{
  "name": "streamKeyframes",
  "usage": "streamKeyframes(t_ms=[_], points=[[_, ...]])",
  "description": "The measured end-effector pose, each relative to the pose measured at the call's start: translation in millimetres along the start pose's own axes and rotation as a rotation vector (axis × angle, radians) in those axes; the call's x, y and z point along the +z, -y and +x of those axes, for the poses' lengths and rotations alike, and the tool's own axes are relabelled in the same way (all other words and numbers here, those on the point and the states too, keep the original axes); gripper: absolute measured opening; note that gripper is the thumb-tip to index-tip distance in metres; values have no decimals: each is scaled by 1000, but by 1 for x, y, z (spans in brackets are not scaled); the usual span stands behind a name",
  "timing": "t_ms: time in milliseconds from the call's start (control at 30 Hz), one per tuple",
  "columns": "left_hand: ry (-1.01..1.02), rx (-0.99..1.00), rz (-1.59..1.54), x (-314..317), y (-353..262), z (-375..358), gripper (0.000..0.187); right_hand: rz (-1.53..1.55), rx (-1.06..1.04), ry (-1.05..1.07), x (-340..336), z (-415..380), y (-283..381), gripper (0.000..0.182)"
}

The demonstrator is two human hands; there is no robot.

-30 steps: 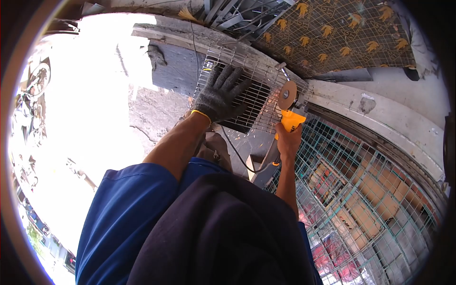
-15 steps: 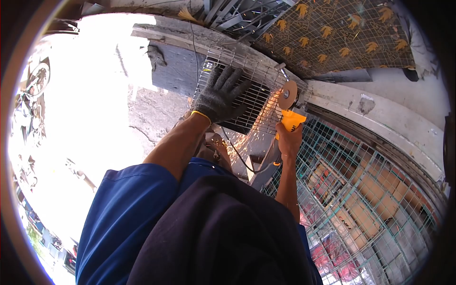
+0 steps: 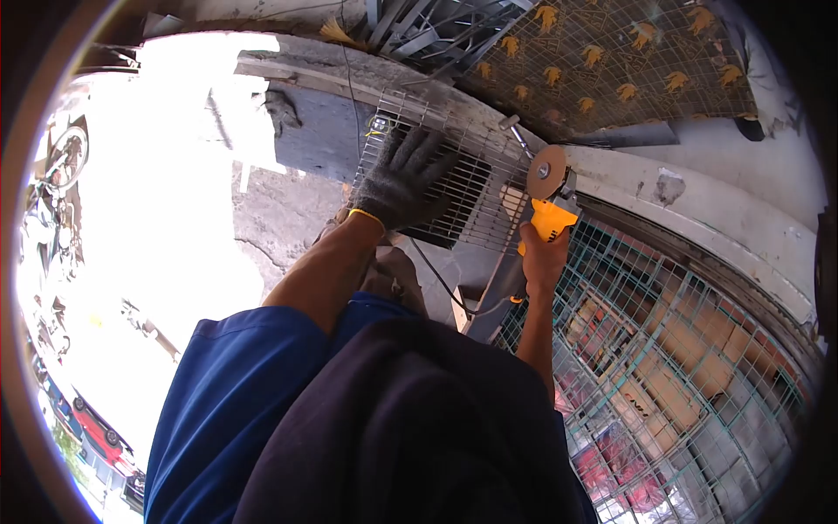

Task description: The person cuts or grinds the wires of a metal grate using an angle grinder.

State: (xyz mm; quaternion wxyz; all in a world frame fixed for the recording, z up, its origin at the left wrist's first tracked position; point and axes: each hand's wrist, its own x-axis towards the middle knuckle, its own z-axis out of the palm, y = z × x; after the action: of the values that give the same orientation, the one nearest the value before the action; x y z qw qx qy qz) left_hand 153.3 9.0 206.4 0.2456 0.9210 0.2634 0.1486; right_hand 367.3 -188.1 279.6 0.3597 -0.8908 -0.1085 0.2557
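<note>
My left hand, in a dark grey glove with a yellow cuff edge, lies spread and flat on a metal wire grid. Under the grid is a dark panel. My bare right hand is wrapped round the yellow body of an angle grinder. The grinder's brown disc is just right of the grid's edge, and no sparks show. A black cable curves below the grid towards the grinder.
Metal scraps lie beyond the ledge. A patterned sheet is at the top right. Green wire mesh stands over cardboard boxes at the lower right. Another grey glove lies at the upper left; a red car is far off.
My right hand and the grinder have moved right, off the grid, and the orange sparks have stopped. My left hand stays on the grid. A red car now shows at the lower left.
</note>
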Motion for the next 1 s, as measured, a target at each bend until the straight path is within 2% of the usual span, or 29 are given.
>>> streamKeyframes(t_ms=[133, 433, 600, 667, 1000], points=[[5, -11, 2, 1, 1, 0, 82, 9, 56, 78, 1, -3, 17, 45], [-16, -3, -3, 2, 1, 0, 83, -49, 6, 17, 13, 2, 2, 45], [-13, -5, -10, 0, 1, 0, 83, -11, -10, 29, 15, -1, 1, 43], [60, -3, 11, -1, 2, 0, 81, -13, -13, 27, 15, -2, 2, 43], [49, -30, 16, 1, 0, 1, 84, -27, 7, 32, 15, -2, 1, 47]])
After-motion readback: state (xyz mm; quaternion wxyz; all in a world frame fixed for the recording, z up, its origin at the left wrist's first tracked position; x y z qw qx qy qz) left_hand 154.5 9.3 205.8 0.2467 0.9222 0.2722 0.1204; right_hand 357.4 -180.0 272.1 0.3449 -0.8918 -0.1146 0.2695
